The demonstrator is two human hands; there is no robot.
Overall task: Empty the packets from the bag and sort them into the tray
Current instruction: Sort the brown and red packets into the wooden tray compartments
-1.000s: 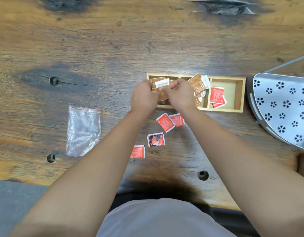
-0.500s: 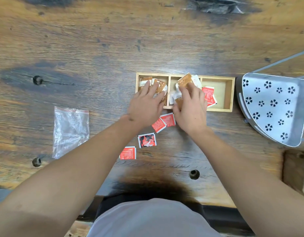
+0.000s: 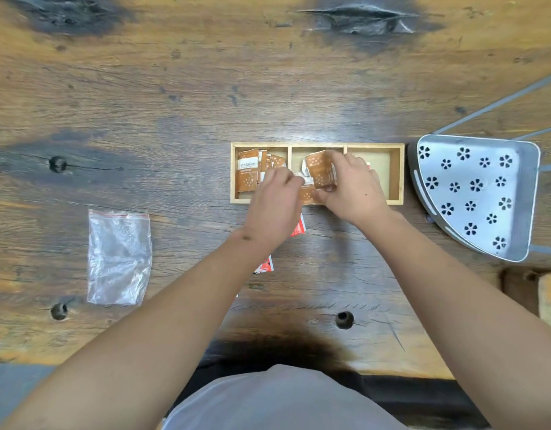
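Observation:
A wooden tray (image 3: pixel 317 145) with three compartments lies on the table. Brown packets (image 3: pixel 248 172) fill its left compartment. My right hand (image 3: pixel 353 187) grips a bunch of brown packets (image 3: pixel 319 170) over the middle compartment. My left hand (image 3: pixel 275 206) rests at the tray's front edge, its fingertips touching that same bunch. Red packets in the right compartment are mostly hidden behind my right hand. Red packets (image 3: pixel 298 229) lie on the table in front of the tray, partly covered by my left arm; another red packet (image 3: pixel 264 265) shows below it. The empty clear bag (image 3: pixel 119 257) lies flat at the left.
A grey perforated metal chair seat (image 3: pixel 475 193) stands just right of the tray. Dark knot holes (image 3: pixel 344 319) mark the wooden table. The table's front edge runs close to my body.
My left hand left the left compartment and moved right to the middle one. My right hand stayed on the brown packets in the middle compartment. The camera view shifted slightly.

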